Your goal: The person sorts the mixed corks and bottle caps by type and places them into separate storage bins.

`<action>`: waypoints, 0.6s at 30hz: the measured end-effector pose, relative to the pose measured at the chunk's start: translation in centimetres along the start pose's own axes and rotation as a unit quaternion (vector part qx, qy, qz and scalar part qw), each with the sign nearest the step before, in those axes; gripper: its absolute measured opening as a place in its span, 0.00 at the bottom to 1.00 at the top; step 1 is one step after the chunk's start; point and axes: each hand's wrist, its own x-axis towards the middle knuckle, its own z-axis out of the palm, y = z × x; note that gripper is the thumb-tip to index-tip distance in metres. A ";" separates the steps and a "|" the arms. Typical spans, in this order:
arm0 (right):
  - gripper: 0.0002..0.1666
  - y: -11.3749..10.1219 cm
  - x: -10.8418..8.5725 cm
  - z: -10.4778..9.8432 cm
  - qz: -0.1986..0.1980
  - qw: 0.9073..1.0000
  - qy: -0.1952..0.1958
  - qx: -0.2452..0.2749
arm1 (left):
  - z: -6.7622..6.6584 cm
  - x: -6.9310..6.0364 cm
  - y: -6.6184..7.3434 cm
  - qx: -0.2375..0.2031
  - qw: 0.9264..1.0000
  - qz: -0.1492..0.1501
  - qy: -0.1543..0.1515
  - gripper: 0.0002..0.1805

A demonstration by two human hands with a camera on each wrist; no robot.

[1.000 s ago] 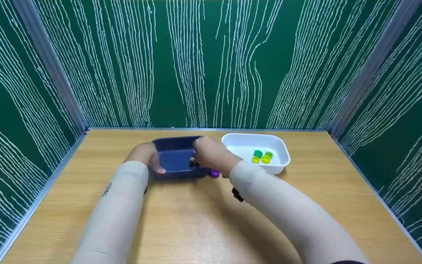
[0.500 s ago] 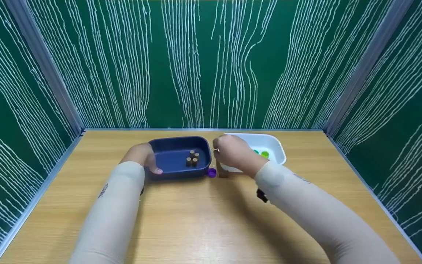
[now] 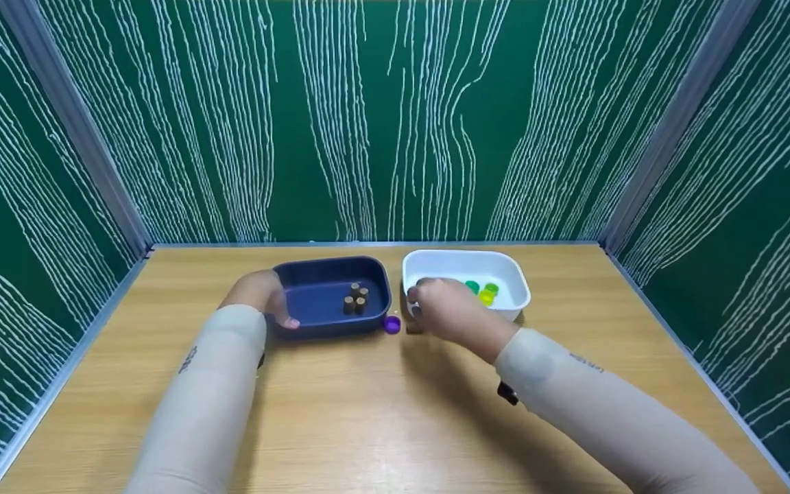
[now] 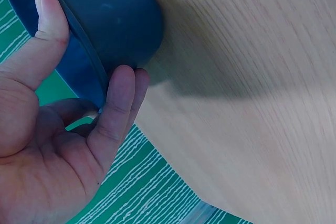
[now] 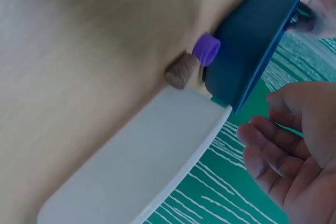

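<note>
My left hand (image 3: 256, 296) grips the left end of a navy-blue plastic tub (image 3: 316, 291). In the left wrist view its thumb (image 4: 50, 17) lies over the rim and the fingers press the outside wall. Several brown corks (image 3: 360, 302) stand inside the tub, towards its right end. My right hand (image 3: 460, 312) hovers over the near left corner of a white tub (image 3: 460, 261). Its fingers are loosely bent and hold nothing, as the right wrist view shows. Between the tubs, a purple bottle cap (image 5: 207, 49) touches or nearly touches one brown cork (image 5: 181, 71) on the table.
Green and yellow caps (image 3: 487, 296) lie in the white tub, partly hidden by the right hand. The wooden table (image 3: 340, 418) is closed in by green walls (image 3: 429, 123) with white wavy lines and grey corner posts (image 3: 676, 130).
My right hand has moved right, from over the right end of the navy tub to above the white tub, uncovering the corks. The left hand keeps its hold on the navy tub.
</note>
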 end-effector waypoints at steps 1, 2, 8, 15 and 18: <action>0.12 -0.2 0.0 0.2 0.001 1.000 -0.006 -0.001 | 0.0 0.0 -0.1 0.002 1.000 -0.001 0.001 0.56; 0.13 -0.3 0.0 0.4 0.002 1.000 -0.012 -0.001 | 0.0 0.0 -0.1 0.001 1.000 -0.002 0.002 0.56; 0.12 -0.7 -0.7 1.6 0.011 0.999 -0.037 0.016 | -0.1 -0.6 -0.1 0.006 1.000 0.006 0.002 0.56; 0.09 -1.1 -1.0 3.1 0.028 0.995 -0.087 0.036 | -0.3 -1.0 -0.2 0.024 1.000 0.014 -0.003 0.55; 0.11 -1.3 -1.0 3.5 0.048 0.992 -0.109 0.042 | -0.2 -0.7 -0.4 0.005 1.000 0.008 0.000 0.55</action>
